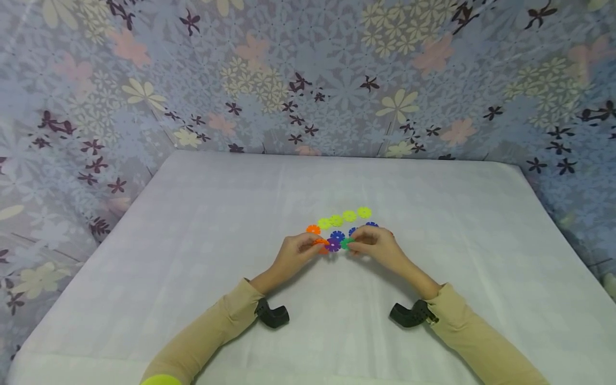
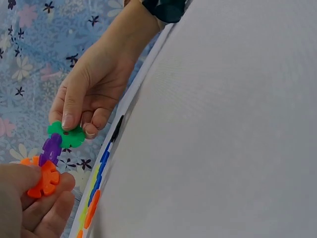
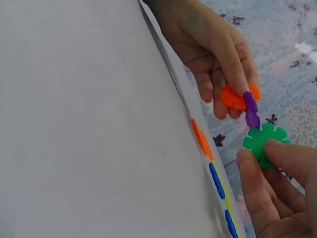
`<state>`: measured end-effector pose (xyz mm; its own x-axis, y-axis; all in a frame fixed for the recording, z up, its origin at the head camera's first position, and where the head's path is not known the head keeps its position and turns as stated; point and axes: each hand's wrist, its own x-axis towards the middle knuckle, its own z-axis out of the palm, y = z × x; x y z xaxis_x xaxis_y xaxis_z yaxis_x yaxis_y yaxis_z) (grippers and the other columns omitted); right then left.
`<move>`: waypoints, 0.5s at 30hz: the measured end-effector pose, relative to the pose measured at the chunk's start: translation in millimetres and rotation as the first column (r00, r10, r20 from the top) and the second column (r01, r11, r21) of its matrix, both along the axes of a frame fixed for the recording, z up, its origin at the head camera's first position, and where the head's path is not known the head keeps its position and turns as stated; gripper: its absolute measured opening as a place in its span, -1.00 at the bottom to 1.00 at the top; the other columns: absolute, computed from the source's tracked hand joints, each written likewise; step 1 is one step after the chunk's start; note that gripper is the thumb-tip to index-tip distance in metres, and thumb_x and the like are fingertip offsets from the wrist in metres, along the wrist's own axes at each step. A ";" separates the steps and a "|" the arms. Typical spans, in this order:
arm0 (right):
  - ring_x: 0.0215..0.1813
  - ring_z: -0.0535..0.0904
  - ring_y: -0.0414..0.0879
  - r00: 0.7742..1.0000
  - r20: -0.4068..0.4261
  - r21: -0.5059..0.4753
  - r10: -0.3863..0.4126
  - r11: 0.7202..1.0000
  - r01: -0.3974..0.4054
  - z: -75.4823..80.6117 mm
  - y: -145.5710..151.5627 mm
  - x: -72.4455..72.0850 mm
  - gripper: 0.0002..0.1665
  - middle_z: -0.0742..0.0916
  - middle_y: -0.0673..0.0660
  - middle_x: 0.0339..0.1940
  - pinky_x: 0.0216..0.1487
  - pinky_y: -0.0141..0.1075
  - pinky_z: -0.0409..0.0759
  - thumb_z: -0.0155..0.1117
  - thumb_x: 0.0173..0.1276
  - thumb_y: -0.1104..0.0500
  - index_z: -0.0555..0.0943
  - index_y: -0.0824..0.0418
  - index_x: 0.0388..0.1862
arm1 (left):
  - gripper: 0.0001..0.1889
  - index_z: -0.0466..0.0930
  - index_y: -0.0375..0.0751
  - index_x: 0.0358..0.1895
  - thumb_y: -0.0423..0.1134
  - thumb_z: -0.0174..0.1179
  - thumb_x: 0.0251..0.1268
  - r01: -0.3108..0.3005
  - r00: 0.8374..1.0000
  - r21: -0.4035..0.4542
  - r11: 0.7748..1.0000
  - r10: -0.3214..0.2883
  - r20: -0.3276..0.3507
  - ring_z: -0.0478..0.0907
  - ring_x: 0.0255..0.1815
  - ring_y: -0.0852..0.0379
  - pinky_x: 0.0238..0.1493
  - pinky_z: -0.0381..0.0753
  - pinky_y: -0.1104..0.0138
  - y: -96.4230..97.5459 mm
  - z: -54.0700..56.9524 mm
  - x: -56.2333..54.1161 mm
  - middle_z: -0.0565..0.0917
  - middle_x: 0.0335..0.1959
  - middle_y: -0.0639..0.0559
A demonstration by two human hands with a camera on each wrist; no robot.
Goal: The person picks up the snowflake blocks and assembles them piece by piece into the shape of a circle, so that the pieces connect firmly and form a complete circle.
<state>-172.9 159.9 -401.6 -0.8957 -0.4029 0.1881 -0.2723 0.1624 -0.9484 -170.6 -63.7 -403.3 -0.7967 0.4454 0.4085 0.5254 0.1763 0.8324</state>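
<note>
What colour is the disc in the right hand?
The disc is green, clearest in the right wrist view.

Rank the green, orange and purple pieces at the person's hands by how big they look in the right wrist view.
1. Green piece, nearest the camera
2. Orange piece, partly covered
3. Purple piece, seen nearly edge-on

Their true sizes are unsure, given nearness and angle.

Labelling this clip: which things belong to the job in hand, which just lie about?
Job, in hand:
orange disc, left hand
green disc, right hand
purple disc, between them

Lying on the table, perhaps spares:
yellow discs
blue discs
other orange discs
</note>
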 end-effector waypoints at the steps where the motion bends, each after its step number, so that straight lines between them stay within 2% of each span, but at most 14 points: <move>1: -0.40 0.56 0.30 1.000 -0.002 -0.015 0.003 1.000 -0.003 -0.5 -0.9 0.5 -0.88 0.62 0.40 -0.45 -0.34 -0.05 0.54 0.15 0.17 0.50 0.51 0.54 -0.29 | -0.90 0.55 -0.55 -0.29 -0.56 0.10 0.13 -0.001 1.000 0.000 1.000 0.001 0.006 0.60 -0.33 -0.12 -0.28 0.54 0.37 0.0 0.1 0.1 0.61 -0.37 -0.29; 8: -0.45 0.57 0.25 1.000 -0.026 -0.088 0.013 0.996 -0.015 -5.8 -4.5 2.3 -0.98 0.62 0.42 -0.51 -0.37 -0.11 0.56 0.16 0.14 0.53 0.51 0.55 -0.42 | -0.91 0.54 -0.57 -0.30 -0.55 0.08 0.16 0.014 0.997 0.035 0.999 -0.017 0.078 0.58 -0.35 -0.18 -0.28 0.54 0.35 -0.3 2.0 1.8 0.61 -0.36 -0.32; 15: -0.50 0.59 0.15 0.999 -0.037 -0.157 0.034 0.987 -0.039 -10.4 -3.6 2.8 -0.95 0.60 0.44 -0.55 -0.44 -0.15 0.56 0.13 0.13 0.57 0.50 0.56 -0.50 | -0.92 0.54 -0.57 -0.34 -0.55 0.09 0.15 0.031 0.998 0.017 0.999 -0.032 0.062 0.57 -0.41 -0.20 -0.31 0.54 0.35 0.6 2.0 1.9 0.61 -0.43 -0.31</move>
<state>-170.1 156.3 -412.0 -0.8729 -0.3984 0.2817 -0.3076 0.0010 -0.9515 -168.7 -63.1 -401.2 -0.8064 0.4647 0.3658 0.4776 0.1471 0.8661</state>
